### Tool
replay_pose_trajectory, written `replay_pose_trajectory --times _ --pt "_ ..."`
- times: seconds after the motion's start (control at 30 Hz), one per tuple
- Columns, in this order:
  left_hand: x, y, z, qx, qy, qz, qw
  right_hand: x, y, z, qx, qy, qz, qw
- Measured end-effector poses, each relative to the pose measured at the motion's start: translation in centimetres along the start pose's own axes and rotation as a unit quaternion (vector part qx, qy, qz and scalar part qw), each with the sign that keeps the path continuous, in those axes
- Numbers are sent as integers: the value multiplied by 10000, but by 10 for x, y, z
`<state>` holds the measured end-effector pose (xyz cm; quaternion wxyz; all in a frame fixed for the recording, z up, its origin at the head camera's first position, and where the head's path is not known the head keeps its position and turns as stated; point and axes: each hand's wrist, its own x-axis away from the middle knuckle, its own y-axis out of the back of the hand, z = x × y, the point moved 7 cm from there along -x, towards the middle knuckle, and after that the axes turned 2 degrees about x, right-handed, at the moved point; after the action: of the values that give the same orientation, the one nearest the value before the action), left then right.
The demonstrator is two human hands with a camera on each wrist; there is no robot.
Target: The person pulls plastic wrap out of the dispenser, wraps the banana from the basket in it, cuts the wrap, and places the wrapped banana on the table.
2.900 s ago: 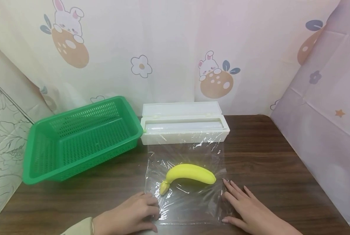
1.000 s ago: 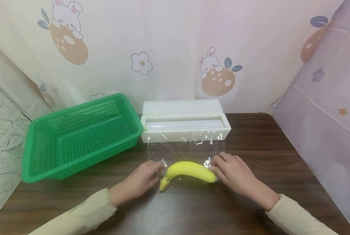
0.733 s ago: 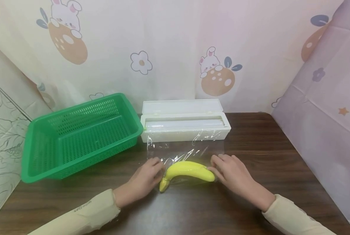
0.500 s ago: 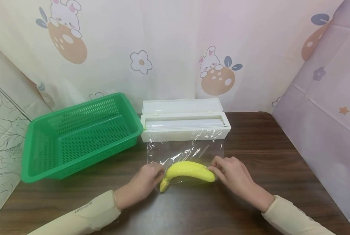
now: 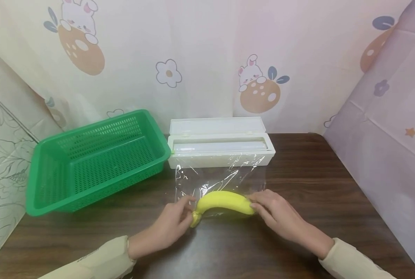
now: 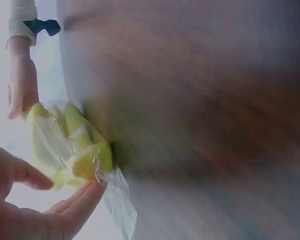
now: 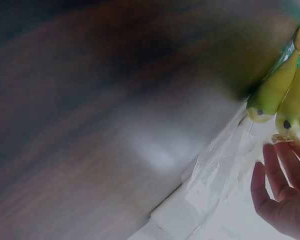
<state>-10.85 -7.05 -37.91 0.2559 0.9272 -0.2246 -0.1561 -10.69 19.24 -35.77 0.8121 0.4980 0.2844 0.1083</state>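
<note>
A bunch of yellow bananas (image 5: 224,202) lies partly wrapped in clear plastic wrap (image 5: 214,180), which runs back to the white dispenser box (image 5: 221,160). Film creases show across the fruit in the left wrist view, with a loose flap beside the fingertips. At the stem end, my left hand (image 5: 169,224) holds the bunch between thumb and fingers. Around the tips at the other end, my right hand (image 5: 280,215) grips with thumb and forefinger; in the right wrist view its fingertips touch film-covered banana tips (image 7: 287,117). The bunch's underside is hidden.
A green perforated basket (image 5: 158,164) stands at the left, touching or nearly touching the box. The box lid (image 5: 218,126) is raised, showing the film roll (image 5: 221,146). Dark wooden tabletop (image 5: 305,170) extends right to its edge; patterned curtains (image 5: 204,58) hang behind.
The film's near part, spread flat in front of the bananas earlier, is now folded over them. Both hands have moved forward to the two ends, and the bunch has turned slightly since half a second ago.
</note>
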Motion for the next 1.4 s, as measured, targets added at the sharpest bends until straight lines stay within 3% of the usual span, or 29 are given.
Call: replay_pose_trajectory --times 0.17,0.43,0.6,0.83,1.03,1.2,1.4 --pt "1 -4 0 144 115 129 9997 7 -6 0 339 -66 367 9987" --pt "-3 -3 3 271 136 85 9995 5 -11 2 451 -61 215 9987" --pt "-4 1 3 367 262 -95 9989 2 -14 0 251 -219 382 9987" --pt "-9 4 -3 328 189 -422 9984 -3 -14 -5 -309 -477 589 9966" --pt "-15 7 -8 -89 -199 -745 9970 -13 -11 -8 -492 -549 665 9951" --pt "-22 11 -14 -602 -631 -1023 9909 -24 -12 -15 -750 -760 734 9916" --pt "-32 15 -19 -1111 -1040 -1300 9798 -28 -27 -42 -1039 -708 324 9915"
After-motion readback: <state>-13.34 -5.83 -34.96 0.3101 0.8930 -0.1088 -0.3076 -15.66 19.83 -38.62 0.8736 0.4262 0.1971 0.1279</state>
